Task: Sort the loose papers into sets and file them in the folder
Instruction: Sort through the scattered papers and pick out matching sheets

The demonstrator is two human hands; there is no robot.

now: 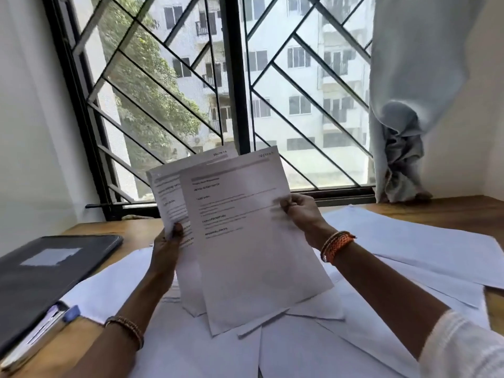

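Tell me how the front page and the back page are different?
The front page shows fully; the back page is mostly hidden behind it. The right hand pinches the front page; the left hand grips the back page. Both are white printed sheets held upright.

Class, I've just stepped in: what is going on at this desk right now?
A person is sorting printed papers at a wooden desk by a window. The left hand holds one printed sheet by its lower edge, while the right hand pinches a second printed sheet in front of it; both are raised for reading. Many loose papers lie spread across the desk. The dark folder sits closed at the left, so nothing appears filed yet.
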